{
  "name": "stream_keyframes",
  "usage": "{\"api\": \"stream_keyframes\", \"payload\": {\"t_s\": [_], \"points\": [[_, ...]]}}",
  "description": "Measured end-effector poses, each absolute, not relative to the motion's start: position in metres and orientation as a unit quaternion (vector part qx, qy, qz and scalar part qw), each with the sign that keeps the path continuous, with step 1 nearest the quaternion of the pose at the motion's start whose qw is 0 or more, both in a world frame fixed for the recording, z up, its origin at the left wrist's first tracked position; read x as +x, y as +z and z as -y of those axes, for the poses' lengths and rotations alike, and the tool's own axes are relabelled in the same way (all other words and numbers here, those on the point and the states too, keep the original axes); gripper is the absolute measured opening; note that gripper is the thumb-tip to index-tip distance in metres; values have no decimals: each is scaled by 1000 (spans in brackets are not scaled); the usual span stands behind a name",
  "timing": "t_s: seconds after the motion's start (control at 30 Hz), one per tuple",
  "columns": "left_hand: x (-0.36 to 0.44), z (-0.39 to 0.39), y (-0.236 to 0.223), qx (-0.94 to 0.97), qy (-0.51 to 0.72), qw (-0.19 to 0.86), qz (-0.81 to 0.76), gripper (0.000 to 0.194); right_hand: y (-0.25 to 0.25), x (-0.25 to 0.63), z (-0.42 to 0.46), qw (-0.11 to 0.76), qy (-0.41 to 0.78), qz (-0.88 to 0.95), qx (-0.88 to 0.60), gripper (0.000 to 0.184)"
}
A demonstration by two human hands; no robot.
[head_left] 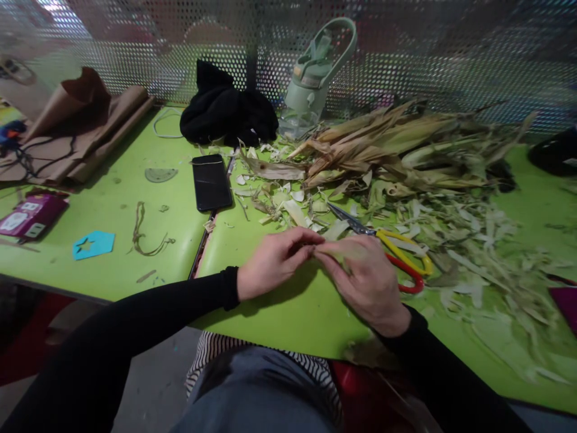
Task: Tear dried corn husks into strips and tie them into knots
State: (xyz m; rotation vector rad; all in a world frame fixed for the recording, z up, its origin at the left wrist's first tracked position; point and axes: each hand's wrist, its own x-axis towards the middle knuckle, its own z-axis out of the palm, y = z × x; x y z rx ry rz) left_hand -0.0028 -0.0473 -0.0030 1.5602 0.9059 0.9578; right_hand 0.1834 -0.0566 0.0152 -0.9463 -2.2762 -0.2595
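My left hand (pixel 274 261) and my right hand (pixel 367 279) meet just above the green table (pixel 293 313), fingertips pinched together on a small pale strip of corn husk (pixel 336 252). Both hands are closed on it. Scissors with a yellow and a red handle (pixel 396 255) lie on the table right behind my right hand, blades pointing up and left. Loose husk scraps (pixel 293 207) are strewn just beyond my fingers.
A heap of dried corn husks (pixel 401 150) fills the back right, with shreds (pixel 487 252) spreading right. A black phone (pixel 211 181), black cloth (pixel 228 111), pale green bottle (pixel 313 75), brown paper (pixel 76 129), blue star cutout (pixel 94 244) and purple box (pixel 31 215) lie around.
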Motion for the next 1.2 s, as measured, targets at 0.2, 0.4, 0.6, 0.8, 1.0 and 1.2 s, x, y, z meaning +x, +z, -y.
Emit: {"api": "stream_keyframes", "payload": {"t_s": [0.2,0.4,0.6,0.8,1.0,1.2], "points": [[-1,51,-5,657,405,538,-341,30,0,180,58,392,8,776,-494,15],[2,48,-7,521,438,664,-309,26,6,176,60,417,102,750,-503,15],[1,46,-4,429,476,702,-311,28,8,176,61,406,167,735,-517,18],[1,47,1,382,486,721,-313,28,2,175,64,412,255,706,-516,21],[0,48,4,372,452,745,-321,29,-1,177,60,443,345,642,-521,28],[0,47,0,387,439,741,-330,34,-2,176,65,445,246,672,-538,23]]}}
